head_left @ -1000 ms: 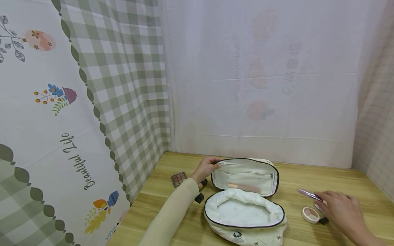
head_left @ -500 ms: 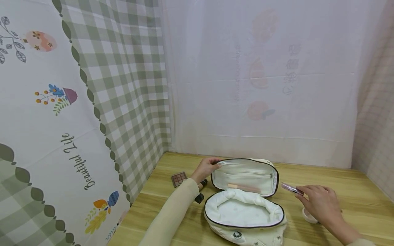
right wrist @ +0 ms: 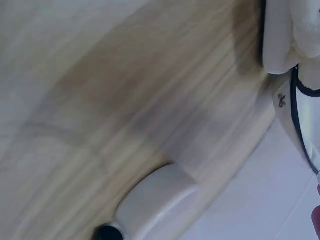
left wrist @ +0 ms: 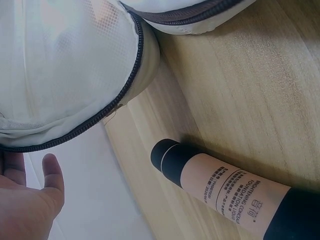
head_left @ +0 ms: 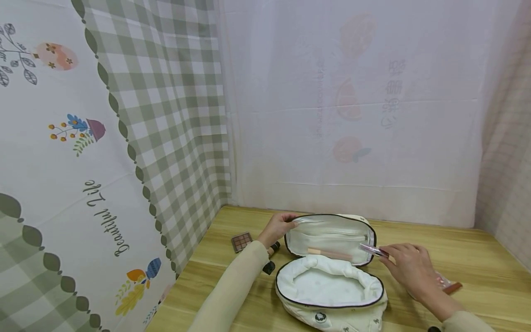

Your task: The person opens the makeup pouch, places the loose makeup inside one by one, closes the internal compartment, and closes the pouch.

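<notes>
Both hands are at work in the head view: I see the left hand (head_left: 275, 228) gripping the left edge of the raised lid (head_left: 315, 226), and the right hand (head_left: 410, 267) pinching a slim, shiny pinkish tube (head_left: 371, 250). I find the tube held above the desk (head_left: 489, 263), its far end overlapping the lid's right edge; I cannot tell whether they touch. Open toward me, the cream bag (head_left: 352, 318) stands on the desk below the lid, and a peach-coloured stick (head_left: 329, 254) lies along the lid's lower inside. Left of the left hand I see a makeup palette (head_left: 241, 241) lying on the desk. Beyond the right wrist lies a reddish packet (head_left: 448, 283), partly hidden.

From the left wrist, I get the left hand at the lower left corner, its fingers partly behind the lid's dark zipper (left wrist: 95, 120). Near it a foundation bottle (left wrist: 220, 190) lies on the desk.

From the right wrist, I have a blurred view: a white rounded object (right wrist: 155, 200) beside a black end (right wrist: 109, 232) on the desk, the bag at the right edge, and just a sliver of finger (right wrist: 316, 220) below it.
</notes>
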The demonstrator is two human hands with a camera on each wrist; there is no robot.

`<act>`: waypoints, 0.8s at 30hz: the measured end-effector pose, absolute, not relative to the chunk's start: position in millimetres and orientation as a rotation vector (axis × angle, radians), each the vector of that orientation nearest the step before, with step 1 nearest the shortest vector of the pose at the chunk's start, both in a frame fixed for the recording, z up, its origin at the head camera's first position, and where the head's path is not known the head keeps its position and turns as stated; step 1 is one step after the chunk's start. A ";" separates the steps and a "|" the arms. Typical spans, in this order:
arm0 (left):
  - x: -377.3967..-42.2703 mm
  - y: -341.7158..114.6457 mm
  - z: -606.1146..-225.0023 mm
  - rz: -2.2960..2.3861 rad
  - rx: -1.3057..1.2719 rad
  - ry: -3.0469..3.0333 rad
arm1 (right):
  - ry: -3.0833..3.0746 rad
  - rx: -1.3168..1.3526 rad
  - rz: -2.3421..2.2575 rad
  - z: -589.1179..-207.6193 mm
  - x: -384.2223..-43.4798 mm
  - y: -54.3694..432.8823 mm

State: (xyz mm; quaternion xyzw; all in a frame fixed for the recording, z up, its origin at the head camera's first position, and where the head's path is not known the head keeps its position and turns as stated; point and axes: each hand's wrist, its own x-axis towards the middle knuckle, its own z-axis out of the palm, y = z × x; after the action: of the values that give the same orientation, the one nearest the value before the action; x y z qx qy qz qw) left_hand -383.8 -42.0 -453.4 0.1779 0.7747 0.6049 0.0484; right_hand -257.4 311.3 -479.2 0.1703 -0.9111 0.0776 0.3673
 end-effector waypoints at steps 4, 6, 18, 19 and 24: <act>-383.0 -41.1 -453.4 1.848 0.534 2.365 | -2.311 0.481 0.202 -475.1 -263.0 301.6; -382.0 -40.8 -453.2 1.848 0.531 2.367 | -2.296 0.498 0.199 -473.4 -266.8 296.5; -380.7 -42.2 -451.7 1.846 0.561 2.355 | -2.250 0.550 0.165 -466.7 -288.4 262.9; -380.8 -42.4 -451.9 1.848 0.562 2.352 | -2.249 0.551 0.160 -466.3 -290.1 260.2; -381.3 -42.3 -452.1 1.847 0.557 2.355 | -2.250 0.552 0.126 -464.6 -297.7 249.1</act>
State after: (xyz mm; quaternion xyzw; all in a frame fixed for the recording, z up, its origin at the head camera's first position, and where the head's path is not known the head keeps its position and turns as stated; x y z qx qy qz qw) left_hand -381.3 -42.3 -452.1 0.1828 0.7727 0.6059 0.0487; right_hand -297.7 249.1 -464.6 0.2183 -0.8892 0.0499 0.3990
